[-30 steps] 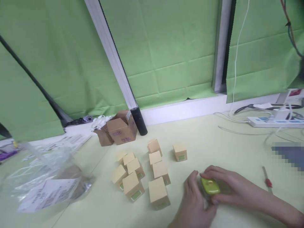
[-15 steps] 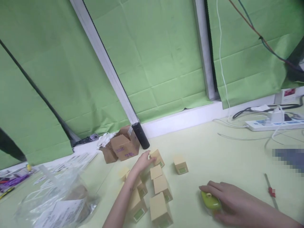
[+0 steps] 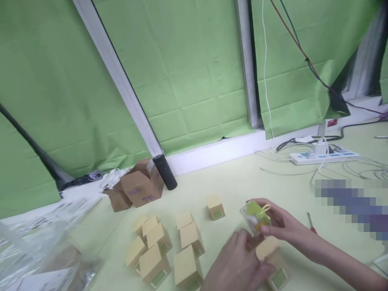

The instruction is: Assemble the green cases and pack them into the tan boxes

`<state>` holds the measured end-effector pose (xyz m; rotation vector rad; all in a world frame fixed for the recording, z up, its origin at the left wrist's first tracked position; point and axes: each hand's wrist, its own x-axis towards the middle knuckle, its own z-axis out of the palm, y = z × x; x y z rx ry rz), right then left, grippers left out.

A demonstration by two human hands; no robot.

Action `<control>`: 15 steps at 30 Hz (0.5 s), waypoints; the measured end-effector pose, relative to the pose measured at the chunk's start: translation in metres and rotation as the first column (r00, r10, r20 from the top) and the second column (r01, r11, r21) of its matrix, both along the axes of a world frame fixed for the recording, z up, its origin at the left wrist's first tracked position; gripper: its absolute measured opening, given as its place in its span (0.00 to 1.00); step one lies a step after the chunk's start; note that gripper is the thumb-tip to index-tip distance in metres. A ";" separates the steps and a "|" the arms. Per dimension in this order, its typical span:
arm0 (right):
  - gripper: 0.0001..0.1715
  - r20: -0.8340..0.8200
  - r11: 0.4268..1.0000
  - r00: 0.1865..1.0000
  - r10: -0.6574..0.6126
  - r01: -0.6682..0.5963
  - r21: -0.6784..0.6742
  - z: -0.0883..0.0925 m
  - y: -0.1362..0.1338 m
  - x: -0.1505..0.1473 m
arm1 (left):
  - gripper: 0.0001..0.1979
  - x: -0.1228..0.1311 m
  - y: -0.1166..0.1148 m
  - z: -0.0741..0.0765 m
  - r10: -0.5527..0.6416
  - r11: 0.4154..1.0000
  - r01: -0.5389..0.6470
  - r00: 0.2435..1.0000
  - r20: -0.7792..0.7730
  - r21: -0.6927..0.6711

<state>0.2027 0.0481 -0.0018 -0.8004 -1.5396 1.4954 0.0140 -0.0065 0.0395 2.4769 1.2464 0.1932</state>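
Observation:
My right hand is closed round a small lime-green rounded item with a yellow loop; clear plastic shows at its left side. I cannot make out its exact kind. Just below and to the left, my left hand grips a small tan cardboard box with a green window or label on its front. The thumb lies across this box, and the hand covers part of it. To the left stand several like boxes in a cluster, a short row of boxes, and a lone box behind.
At the back stand an open brown carton and a black cylinder. A clear plastic bag lies at left. A white power strip with cables is at back right, and a red-handled tool lies beyond my right forearm.
My left hand has brought a box from the back of the row to the right. My right hand has lifted and turned the lime-green item beside it. The view has shifted right.

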 end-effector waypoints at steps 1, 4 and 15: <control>0.28 0.076 0.999 0.997 0.033 -0.035 0.028 0.002 -0.001 0.000 | 0.18 0.000 0.002 -0.009 -0.014 0.996 0.015 1.000 -0.012 0.084; 0.27 0.277 0.987 0.960 0.038 -0.079 0.137 0.009 -0.004 0.002 | 0.20 -0.003 0.007 -0.038 -0.054 0.951 0.065 0.998 -0.045 0.304; 0.29 0.416 0.955 0.910 0.000 -0.124 0.271 -0.004 -0.011 0.009 | 0.25 -0.020 0.003 -0.097 -0.057 0.948 -0.141 0.807 0.588 0.285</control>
